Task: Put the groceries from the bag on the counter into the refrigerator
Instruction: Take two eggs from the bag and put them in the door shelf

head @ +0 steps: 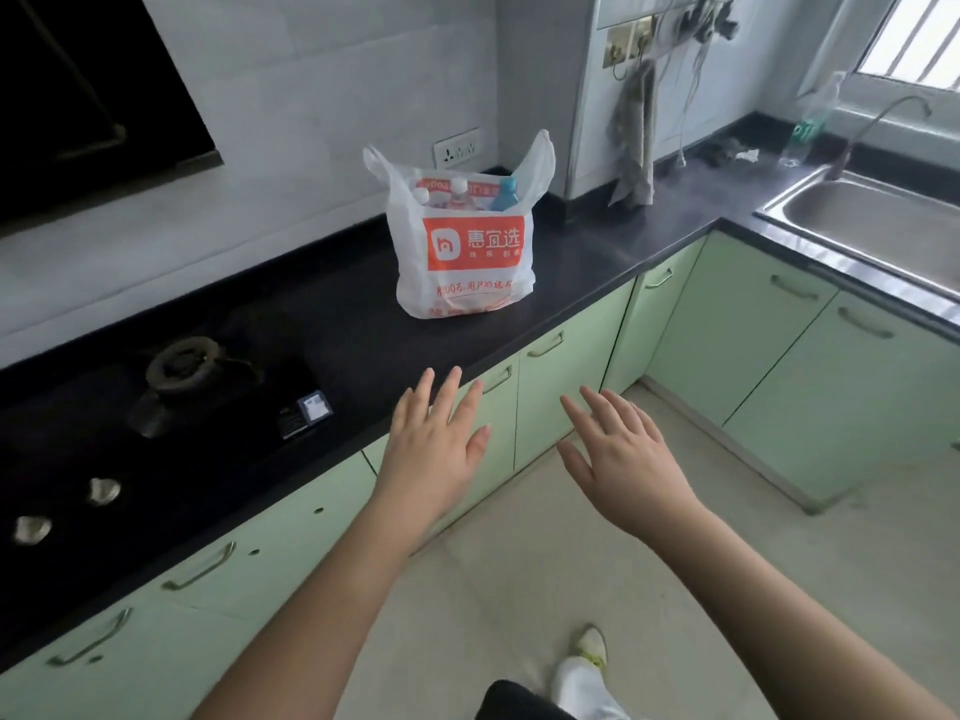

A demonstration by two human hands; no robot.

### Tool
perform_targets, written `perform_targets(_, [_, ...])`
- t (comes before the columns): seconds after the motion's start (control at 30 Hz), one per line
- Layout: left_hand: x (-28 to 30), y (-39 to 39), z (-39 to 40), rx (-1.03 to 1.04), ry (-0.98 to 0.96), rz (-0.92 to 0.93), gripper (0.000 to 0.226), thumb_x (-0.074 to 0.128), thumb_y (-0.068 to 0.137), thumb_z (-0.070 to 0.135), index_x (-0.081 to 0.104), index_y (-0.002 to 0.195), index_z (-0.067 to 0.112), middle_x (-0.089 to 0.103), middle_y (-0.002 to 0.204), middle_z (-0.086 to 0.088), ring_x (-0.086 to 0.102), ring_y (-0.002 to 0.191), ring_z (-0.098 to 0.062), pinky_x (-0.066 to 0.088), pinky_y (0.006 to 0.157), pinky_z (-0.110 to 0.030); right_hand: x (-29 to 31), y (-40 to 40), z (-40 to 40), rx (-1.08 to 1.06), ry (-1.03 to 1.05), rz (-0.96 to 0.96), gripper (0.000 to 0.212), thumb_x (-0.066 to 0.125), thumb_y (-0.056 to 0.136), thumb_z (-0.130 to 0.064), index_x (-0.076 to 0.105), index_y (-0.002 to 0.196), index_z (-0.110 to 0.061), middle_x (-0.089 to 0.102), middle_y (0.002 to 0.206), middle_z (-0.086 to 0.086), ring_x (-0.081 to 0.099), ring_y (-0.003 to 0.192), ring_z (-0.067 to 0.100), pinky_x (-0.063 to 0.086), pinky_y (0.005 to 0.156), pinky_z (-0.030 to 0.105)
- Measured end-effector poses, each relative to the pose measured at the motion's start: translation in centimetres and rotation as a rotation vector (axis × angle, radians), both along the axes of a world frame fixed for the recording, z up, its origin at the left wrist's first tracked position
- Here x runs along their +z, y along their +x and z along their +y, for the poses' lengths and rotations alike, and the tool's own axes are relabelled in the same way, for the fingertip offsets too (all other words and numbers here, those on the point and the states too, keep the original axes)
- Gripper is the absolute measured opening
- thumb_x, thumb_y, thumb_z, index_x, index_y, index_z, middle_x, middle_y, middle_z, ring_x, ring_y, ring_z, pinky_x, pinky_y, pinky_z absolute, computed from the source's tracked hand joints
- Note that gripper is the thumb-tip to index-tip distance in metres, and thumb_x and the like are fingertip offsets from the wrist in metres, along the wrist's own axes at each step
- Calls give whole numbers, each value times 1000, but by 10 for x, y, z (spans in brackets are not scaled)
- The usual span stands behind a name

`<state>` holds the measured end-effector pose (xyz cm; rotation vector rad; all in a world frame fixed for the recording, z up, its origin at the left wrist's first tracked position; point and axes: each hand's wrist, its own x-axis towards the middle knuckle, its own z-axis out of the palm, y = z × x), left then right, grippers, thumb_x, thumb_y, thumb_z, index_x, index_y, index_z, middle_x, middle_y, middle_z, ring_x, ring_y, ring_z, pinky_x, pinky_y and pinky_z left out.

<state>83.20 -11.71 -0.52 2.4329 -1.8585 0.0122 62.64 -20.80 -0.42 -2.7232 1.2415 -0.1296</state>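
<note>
Our left hand (436, 449) and right hand (623, 470): fingers spread, holding nothing, short of black stone counter (332, 324). White plastic shopping bag (462, 246) upright on counter, holds capped bottles (458, 192), blue bottle (505, 194). Orange panel reads 惠宜选.

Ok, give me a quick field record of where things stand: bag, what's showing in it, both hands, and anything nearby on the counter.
bag: white plastic bag with orange print, upright on the dark counter, handles up, mouth open
contents showing: two white-capped bottles, one blue bottle; rest hidden
left hand: open, fingers spread, in the air short of the bag, holding nothing
right hand: open, over the floor, holding nothing
nearby: gas stove to the bag's left, sink to the far right
refrigerator: not in view
progress: nothing taken out yet
</note>
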Motion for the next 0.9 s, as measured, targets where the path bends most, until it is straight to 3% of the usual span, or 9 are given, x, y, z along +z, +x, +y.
perform_targets(0.17, [6, -7, -66, -14, 25, -28, 69, 3, 93, 54, 15, 154, 25, 14, 163, -4, 7, 149, -30, 9, 119, -45, -4, -3, -64, -27, 14, -34, 75, 3, 88, -60, 20, 152, -25, 20, 159, 5, 11, 148, 24, 10, 118, 38])
perform_targets(0.33, [12, -11, -119, -12, 44, -58, 66, 9, 94, 53, 20, 153, 26, 18, 162, -4, 11, 149, -30, 12, 118, -46, 3, -5, -128, -9, 53, -51, 62, 25, 98, -53, 19, 152, -24, 17, 160, 5, 8, 148, 24, 8, 118, 37])
perform_targets(0.5, [1, -8, -151, 52, 103, -57, 66, 11, 96, 55, 21, 153, 25, 19, 162, -5, 12, 149, -30, 13, 118, -46, 0, 7, -172, 56, 55, -68, 76, 5, 88, -59, 24, 151, -22, 23, 158, 7, 14, 147, 26, 12, 118, 39])
perform_targets(0.67, [1, 8, -177, 67, 121, -63, 68, 8, 95, 57, 22, 153, 25, 21, 161, -6, 14, 148, -30, 14, 118, -46, -6, 31, -197, 57, 49, -97, 61, 32, 98, -50, 25, 151, -22, 24, 158, 8, 14, 147, 27, 5, 118, 39])
perform_targets(0.9, [-14, 68, -210, 89, 118, -55, 65, 14, 96, 55, 30, 151, 24, 29, 158, -7, 20, 147, -30, 22, 116, -48, -12, 89, -233, 73, 67, -81, 63, 34, 97, -51, 23, 152, -22, 21, 159, 8, 10, 148, 26, 5, 118, 39])
